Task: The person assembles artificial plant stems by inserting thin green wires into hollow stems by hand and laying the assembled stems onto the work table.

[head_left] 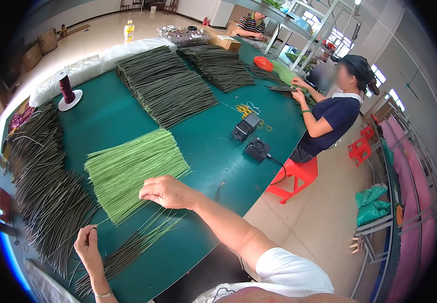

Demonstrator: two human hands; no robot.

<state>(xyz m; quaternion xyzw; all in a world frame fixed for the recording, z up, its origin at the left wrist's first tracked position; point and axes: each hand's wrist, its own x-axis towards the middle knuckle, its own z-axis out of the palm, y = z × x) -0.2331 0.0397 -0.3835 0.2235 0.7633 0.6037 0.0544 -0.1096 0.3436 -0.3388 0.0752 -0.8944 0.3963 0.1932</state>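
Observation:
My left hand (89, 248) is at the table's near left, thumb and fingers pinched on the end of a thin green stem (103, 221). The rest of that stem blends into the pile of light green stems (135, 169) behind it. Over that pile's near right edge, my right hand (167, 192) is closed in a pinch; what its fingertips hold is hidden or too thin to make out. Below and between the hands lies a loose bunch of dark stems with light green tips (127, 251). Left of my left hand is a long heap of dark stems (44, 187).
Stacks of dark stems (165, 86) lie farther back on the green table (203, 194). A spool (66, 90), a black device (246, 126) and a small fan box (257, 149) stand on it. On a red stool (299, 177), a co-worker (334, 113) handles stems; another person sits beyond.

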